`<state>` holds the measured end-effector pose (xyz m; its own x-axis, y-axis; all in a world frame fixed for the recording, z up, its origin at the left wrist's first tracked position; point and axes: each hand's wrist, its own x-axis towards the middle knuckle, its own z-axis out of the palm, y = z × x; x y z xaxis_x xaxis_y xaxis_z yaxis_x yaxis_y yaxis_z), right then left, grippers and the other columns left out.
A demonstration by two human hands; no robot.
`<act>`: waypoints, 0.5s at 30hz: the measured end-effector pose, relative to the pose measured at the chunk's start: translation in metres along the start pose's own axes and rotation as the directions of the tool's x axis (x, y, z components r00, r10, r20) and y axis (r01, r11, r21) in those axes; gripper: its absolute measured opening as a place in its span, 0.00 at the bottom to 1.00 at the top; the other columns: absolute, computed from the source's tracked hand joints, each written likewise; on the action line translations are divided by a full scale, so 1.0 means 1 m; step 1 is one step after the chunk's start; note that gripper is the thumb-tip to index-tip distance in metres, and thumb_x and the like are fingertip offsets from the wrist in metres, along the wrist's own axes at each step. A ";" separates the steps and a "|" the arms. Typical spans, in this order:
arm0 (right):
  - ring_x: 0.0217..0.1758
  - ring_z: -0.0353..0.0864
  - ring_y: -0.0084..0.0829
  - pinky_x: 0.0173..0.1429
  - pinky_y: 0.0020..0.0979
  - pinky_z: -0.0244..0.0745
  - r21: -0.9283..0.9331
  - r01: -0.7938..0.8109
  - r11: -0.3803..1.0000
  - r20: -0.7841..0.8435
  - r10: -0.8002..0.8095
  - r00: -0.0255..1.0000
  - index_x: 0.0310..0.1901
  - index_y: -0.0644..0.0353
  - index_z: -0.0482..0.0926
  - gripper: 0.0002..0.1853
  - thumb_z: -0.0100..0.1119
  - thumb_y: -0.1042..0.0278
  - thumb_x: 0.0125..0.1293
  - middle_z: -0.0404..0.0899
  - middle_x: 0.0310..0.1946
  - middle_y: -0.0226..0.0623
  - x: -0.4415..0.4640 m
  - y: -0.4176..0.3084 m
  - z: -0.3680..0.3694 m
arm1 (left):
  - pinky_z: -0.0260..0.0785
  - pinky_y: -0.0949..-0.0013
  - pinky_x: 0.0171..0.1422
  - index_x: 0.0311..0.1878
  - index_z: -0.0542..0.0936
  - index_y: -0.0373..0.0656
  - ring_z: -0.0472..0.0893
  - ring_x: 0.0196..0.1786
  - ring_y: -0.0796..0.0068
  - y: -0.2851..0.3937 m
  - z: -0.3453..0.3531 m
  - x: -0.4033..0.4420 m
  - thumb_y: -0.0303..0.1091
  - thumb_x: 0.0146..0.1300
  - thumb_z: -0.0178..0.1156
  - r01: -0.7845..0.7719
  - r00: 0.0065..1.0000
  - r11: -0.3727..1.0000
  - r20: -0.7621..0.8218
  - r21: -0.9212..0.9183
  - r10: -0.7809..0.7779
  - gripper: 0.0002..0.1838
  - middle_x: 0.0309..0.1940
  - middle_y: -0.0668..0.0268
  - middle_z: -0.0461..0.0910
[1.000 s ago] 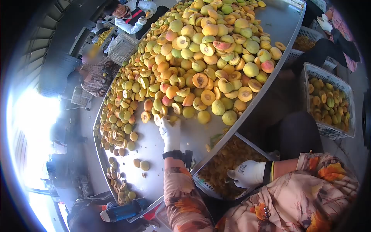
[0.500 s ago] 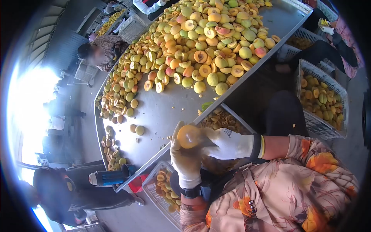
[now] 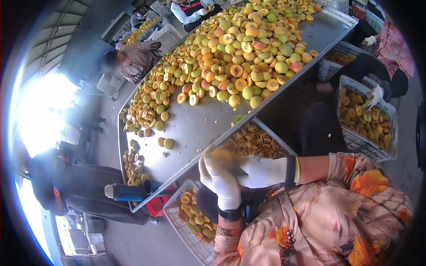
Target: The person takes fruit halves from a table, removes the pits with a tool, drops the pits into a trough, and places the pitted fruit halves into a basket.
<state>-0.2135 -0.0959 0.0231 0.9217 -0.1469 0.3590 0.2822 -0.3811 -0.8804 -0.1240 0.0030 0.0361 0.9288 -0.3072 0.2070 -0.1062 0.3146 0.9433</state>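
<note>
My left hand (image 3: 222,177), in a stained white glove with a black watch at the wrist, is closed with its fingers curled. Pressed against it is my right hand (image 3: 259,172), also gloved and closed, its fingers blurred by motion. Whatever lies between them is hidden. Both hands are just outside the metal table's near edge (image 3: 173,181). Peaches, whole and halved, form a large pile (image 3: 239,57) on the table. Right below my hands sits a crate of fruit pieces (image 3: 253,139), partly covered by them.
A white crate of halved peaches (image 3: 195,217) stands at my left, another crate (image 3: 368,117) at my right with a co-worker's gloved hand (image 3: 375,95) at it. A blue flask (image 3: 126,192) lies at the table corner. More people sit or stand around the table.
The orange-yellow peach that showed between my hands is now hidden, and my hands have come tightly together. The view has shifted slightly. At right, a co-worker's gloved hand has come to the crate.
</note>
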 end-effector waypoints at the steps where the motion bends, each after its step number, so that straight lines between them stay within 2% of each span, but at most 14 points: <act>1: 0.39 0.86 0.56 0.46 0.49 0.80 0.005 0.016 1.000 0.014 -0.016 1.000 0.53 0.65 0.77 0.16 0.60 0.69 0.66 0.84 0.37 0.55 0.001 0.001 0.000 | 0.80 0.66 0.40 0.58 0.76 0.32 0.84 0.34 0.64 0.002 0.001 0.000 0.51 0.77 0.58 -0.002 1.000 1.000 -0.013 -0.004 0.002 0.27 0.38 0.53 0.84; 5: 0.40 0.86 0.55 0.47 0.48 0.80 0.067 0.053 0.996 0.070 -0.057 0.996 0.53 0.65 0.78 0.15 0.61 0.70 0.65 0.85 0.37 0.54 0.005 -0.002 -0.005 | 0.75 0.73 0.35 0.55 0.78 0.32 0.81 0.31 0.73 0.006 0.003 0.002 0.51 0.77 0.59 0.024 0.998 1.000 -0.053 -0.018 -0.025 0.26 0.35 0.56 0.84; 8: 0.41 0.86 0.56 0.48 0.48 0.80 0.099 0.010 0.995 0.143 -0.024 0.989 0.56 0.63 0.77 0.18 0.61 0.69 0.65 0.85 0.38 0.53 0.010 0.008 -0.006 | 0.71 0.76 0.32 0.55 0.79 0.32 0.79 0.30 0.78 0.006 0.002 0.005 0.50 0.77 0.59 0.040 0.997 0.999 -0.059 -0.025 -0.041 0.25 0.33 0.59 0.83; 11: 0.44 0.86 0.56 0.50 0.47 0.79 -0.109 -0.149 0.983 0.346 0.178 0.921 0.59 0.62 0.75 0.20 0.60 0.70 0.65 0.85 0.39 0.53 0.022 -0.019 -0.041 | 0.69 0.77 0.31 0.54 0.79 0.32 0.77 0.29 0.81 0.012 0.003 0.005 0.48 0.77 0.59 0.046 0.998 0.999 -0.030 -0.029 -0.047 0.23 0.32 0.61 0.82; 12: 0.47 0.86 0.55 0.51 0.47 0.79 -0.160 -0.167 0.973 0.347 0.213 0.913 0.60 0.62 0.74 0.21 0.59 0.69 0.65 0.85 0.41 0.53 0.022 -0.010 -0.036 | 0.68 0.78 0.31 0.54 0.79 0.32 0.76 0.29 0.83 0.013 0.004 0.004 0.47 0.77 0.59 0.049 0.999 0.998 -0.016 -0.032 -0.049 0.22 0.32 0.61 0.82; 15: 0.48 0.86 0.55 0.52 0.47 0.79 0.093 -0.019 0.995 0.154 0.004 0.988 0.59 0.63 0.74 0.21 0.59 0.70 0.65 0.85 0.43 0.54 0.016 0.004 -0.015 | 0.68 0.79 0.30 0.53 0.80 0.32 0.75 0.28 0.85 0.010 0.006 0.008 0.46 0.78 0.58 0.079 0.995 0.994 -0.051 -0.078 -0.083 0.21 0.32 0.62 0.82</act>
<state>-0.2015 -0.1134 0.0303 0.9529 -0.0059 0.3033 0.2885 -0.2914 -0.9121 -0.1198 -0.0016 0.0487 0.9513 -0.2864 0.1144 -0.0043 0.3585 0.9335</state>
